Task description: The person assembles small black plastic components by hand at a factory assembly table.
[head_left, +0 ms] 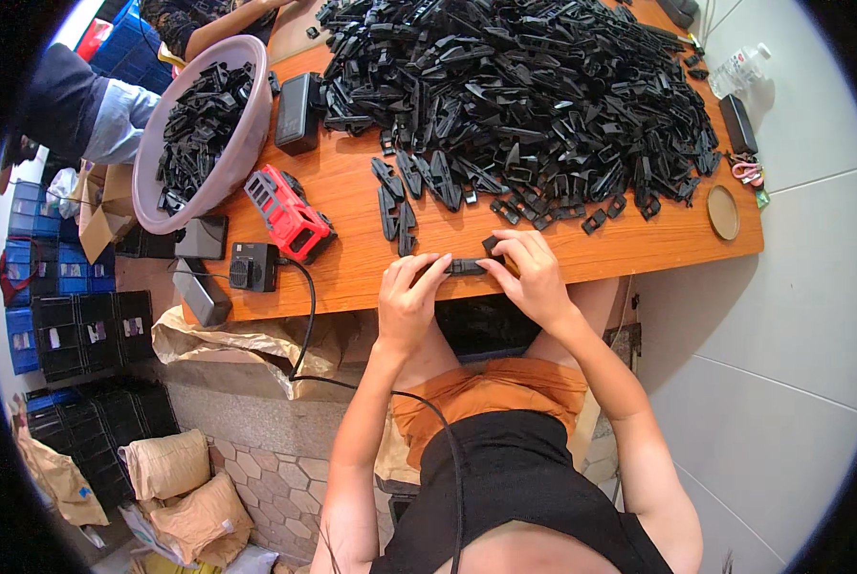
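Note:
Over the table's front edge, my left hand (409, 304) pinches one end of a long black plastic part (465, 267) between thumb and fingers. My right hand (532, 277) is at the part's other end, fingers curled round a small black plastic clip (492, 247); whether that thumb touches the long part I cannot tell. Beyond both hands lies a large heap of black plastic parts (515, 96). A few long parts (390, 206) lie apart to the left of the heap, and small square clips (594, 222) sit along its near edge.
A pink basin (259, 115) of black parts stands at the left, near a red toy truck (290, 215) and a small black box (253, 267) with a cable. At the right are a round lid (723, 212) and a plastic bottle (739, 69). Other people are at the far left.

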Demonstrator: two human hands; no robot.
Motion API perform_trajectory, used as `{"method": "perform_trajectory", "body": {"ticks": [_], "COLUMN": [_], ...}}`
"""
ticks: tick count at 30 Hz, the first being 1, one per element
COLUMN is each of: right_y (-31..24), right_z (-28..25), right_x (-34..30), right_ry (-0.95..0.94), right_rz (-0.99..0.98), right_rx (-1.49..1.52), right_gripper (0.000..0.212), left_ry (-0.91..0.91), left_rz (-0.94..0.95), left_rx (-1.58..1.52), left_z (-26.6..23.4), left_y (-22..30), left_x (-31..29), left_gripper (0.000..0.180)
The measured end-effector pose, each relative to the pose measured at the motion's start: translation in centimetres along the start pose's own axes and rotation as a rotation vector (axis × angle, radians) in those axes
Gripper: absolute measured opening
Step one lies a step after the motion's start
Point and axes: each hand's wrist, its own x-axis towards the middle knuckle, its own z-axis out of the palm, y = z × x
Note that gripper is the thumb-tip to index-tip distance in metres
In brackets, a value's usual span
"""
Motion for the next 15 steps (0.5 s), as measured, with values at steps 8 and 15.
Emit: {"method": "perform_trajectory", "body": {"ticks": [8,15], "right_y": [-0.8,-0.7], "right_z": [-0.5,-0.3], "right_x": [-0.1,0.4], "right_ry": [-0.100,-0.149], "right_rz": [0.067,-0.108], "right_rx": [0.148,0.139], "right_gripper": [0.026,0.029], "left_ry": [0.026,0.082], "left_rz": [-0.033,-0.039], "left_rx": [-0.052,-0.111], "left_z": [-0.7,-0.4], "left_y": [-1.0,-1.2], "left_x": [-0.5,-0.3], "left_gripper": [0.034,0.035]}}
